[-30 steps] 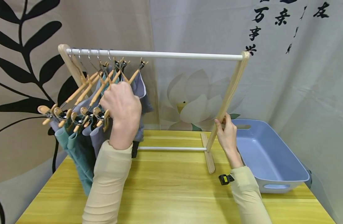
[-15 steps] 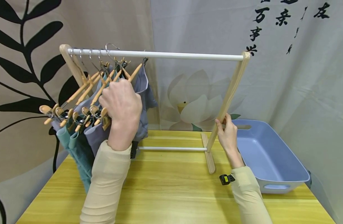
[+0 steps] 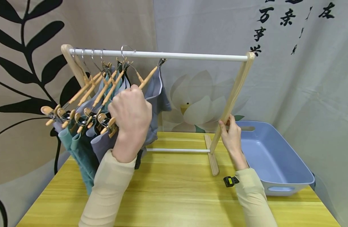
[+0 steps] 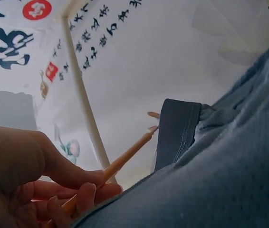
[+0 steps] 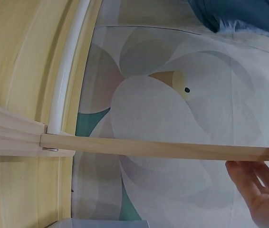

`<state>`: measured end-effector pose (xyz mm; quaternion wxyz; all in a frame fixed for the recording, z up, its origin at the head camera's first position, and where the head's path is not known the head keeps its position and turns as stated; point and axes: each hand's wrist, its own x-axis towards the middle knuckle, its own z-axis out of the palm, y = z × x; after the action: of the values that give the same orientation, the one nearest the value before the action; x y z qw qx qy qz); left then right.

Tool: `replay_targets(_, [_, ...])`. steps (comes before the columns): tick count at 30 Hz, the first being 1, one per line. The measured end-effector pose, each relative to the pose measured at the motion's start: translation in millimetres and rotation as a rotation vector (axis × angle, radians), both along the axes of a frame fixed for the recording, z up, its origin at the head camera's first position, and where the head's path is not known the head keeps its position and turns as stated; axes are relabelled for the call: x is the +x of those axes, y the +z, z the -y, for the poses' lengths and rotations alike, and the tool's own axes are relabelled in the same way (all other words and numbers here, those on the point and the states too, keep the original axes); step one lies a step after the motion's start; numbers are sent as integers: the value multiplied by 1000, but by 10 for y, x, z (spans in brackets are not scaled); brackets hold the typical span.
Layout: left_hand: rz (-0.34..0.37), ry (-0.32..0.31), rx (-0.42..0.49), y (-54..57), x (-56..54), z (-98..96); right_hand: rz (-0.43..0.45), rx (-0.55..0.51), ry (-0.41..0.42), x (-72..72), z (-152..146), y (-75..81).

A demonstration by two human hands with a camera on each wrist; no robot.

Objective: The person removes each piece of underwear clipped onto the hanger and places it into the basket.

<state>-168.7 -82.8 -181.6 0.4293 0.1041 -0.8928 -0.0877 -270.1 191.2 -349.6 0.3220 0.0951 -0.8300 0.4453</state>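
Note:
My left hand grips the wooden bar of a clip hanger, thumb against fingertips in the left wrist view. Grey-blue shorts hang from its clips, partly behind the hand. The hanger's metal hook stands higher than its neighbours and overlaps the white rail. Several other clip hangers with blue and teal garments hang bunched at the rail's left end. My right hand pinches the rack's right wooden upright low down; the right wrist view shows fingers and thumb on either side of it.
A blue plastic basket stands on the right of the yellow wood-grain table. The rack's lower white bar runs to a wooden foot. A printed curtain hangs behind.
My left hand has raised the hanger's hook above the rail and moved rightward, carrying the grey-blue shorts away from the other hangers. My right hand stays on the upright.

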Motion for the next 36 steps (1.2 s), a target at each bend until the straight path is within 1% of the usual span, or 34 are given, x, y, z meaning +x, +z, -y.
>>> replay_targets(7, [-82, -69, -36, -95, 73, -65, 8, 10, -2, -2, -11, -4])
replay_targets(12, [-144, -145, -45, -202, 96, -81, 23, 12, -8, -9, -14, -13])
replay_targets(16, [-177, -210, -50, -301, 97, -80, 28, 9, -7, -10, -14, -13])
replay_targets(23, [-191, -291, -63, -457, 111, -56, 11, 20, -8, -6, -18, -12])
replay_targets(27, [-204, -336, -66, -533, 127, -41, 18, 24, -13, 18, -10, 4])
replay_targets(32, [-208, -399, -70, -630, 159, -37, 9, -5, -29, 93, 21, 61])
replay_targets(36, [-188, -446, -72, -695, 209, -51, -45, -44, -55, 194, 46, 160])
